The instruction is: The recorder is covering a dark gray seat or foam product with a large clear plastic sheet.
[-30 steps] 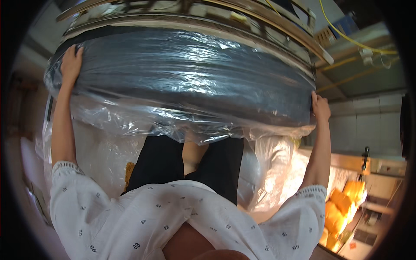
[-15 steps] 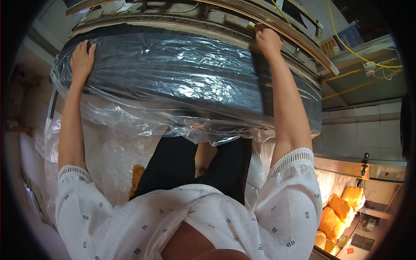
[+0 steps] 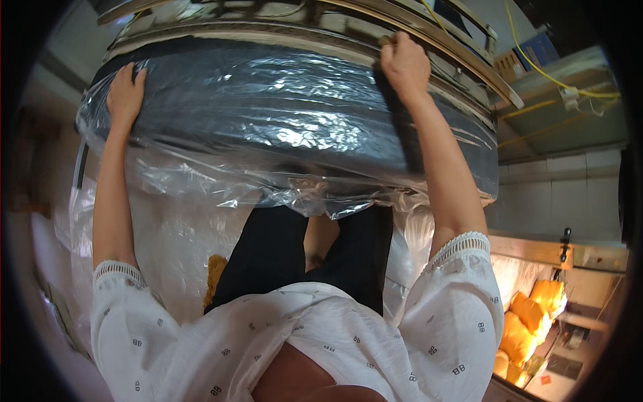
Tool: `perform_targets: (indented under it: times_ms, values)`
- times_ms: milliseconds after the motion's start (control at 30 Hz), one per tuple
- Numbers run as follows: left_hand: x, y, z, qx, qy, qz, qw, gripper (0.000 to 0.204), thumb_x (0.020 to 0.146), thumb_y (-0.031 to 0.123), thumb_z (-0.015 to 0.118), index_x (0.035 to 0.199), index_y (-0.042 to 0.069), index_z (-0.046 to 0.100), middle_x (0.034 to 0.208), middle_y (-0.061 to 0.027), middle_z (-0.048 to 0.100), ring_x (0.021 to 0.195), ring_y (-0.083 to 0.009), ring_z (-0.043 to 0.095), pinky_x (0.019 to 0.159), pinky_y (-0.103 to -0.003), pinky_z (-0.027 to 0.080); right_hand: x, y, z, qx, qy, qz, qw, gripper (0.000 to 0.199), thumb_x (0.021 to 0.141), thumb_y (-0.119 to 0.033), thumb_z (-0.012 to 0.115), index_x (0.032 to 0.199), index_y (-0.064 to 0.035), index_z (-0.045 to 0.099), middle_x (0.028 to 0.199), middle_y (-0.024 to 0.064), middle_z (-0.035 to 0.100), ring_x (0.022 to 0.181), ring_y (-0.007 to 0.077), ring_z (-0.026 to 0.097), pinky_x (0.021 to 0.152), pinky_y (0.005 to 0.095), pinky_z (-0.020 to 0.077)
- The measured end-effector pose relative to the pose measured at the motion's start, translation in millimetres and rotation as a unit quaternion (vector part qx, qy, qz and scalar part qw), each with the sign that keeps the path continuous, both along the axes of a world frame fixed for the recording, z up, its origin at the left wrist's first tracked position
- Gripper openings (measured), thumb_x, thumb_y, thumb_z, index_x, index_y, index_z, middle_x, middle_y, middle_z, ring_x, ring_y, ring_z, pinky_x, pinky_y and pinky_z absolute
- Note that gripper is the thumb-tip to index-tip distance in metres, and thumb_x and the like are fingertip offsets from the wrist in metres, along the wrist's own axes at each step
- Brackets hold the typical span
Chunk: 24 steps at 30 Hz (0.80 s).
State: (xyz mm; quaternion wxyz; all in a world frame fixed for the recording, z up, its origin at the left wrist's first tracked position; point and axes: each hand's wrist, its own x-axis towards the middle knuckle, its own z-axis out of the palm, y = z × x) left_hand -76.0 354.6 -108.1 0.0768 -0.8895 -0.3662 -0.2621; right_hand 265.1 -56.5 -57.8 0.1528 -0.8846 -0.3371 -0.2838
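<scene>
A clear plastic sheet (image 3: 315, 181) lies over a long dark surface (image 3: 268, 100), its loose edge hanging toward my legs. On the left end, my left hand (image 3: 125, 94) rests on the sheet with its fingers spread. My right hand (image 3: 406, 65) is closed in a fist above the far right edge of the dark surface. A small yellowish-brown bit (image 3: 384, 41) shows beside its fingers; most of what the fist holds is hidden, so its kind cannot be told. A dark shadow falls on the sheet under that arm.
Long wooden rails (image 3: 429, 33) run along the far side. A yellow cable (image 3: 529, 60) hangs at the far right, near a blue box (image 3: 539, 50). Bright yellow bundles (image 3: 519, 335) lie at the lower right, beyond a wooden ledge (image 3: 529, 251).
My right fist has shifted slightly left and looks larger, nearer to the camera. My left hand stays almost where it was on the sheet.
</scene>
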Motion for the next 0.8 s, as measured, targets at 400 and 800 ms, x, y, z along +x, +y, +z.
perform_targets:
  times_ms: [400, 800]
  values:
    - [-12.4, 21.1, 3.0, -0.047, 0.018, -0.028, 0.998, 0.049, 0.093, 0.038, 0.04, 0.126, 0.003, 0.046, 0.131, -0.0164, 0.044, 0.122, -0.0313, 0.04, 0.101, -0.036, 0.029, 55.3, -165.0, -8.1, 0.037, 0.046, -0.165, 0.985, 0.019, 0.081, -0.026, 0.048, 0.095, -0.0126, 0.049, 0.074, 0.0207, 0.062, 0.072, 0.041, 0.06, 0.062, 0.0522, 0.0444]
    - [-14.2, -1.3, 6.9, -0.032, 0.02, -0.006, 0.999, 0.05, 0.091, 0.04, 0.042, 0.127, 0.006, 0.047, 0.13, -0.0146, 0.046, 0.122, -0.0298, 0.041, 0.101, -0.036, 0.031, 92.1, -239.5, 5.1, -0.094, 0.065, -0.227, 0.967, 0.035, 0.086, -0.033, 0.037, 0.114, -0.0134, 0.047, 0.086, 0.0226, 0.062, 0.083, 0.0419, 0.059, 0.069, 0.0519, 0.0442]
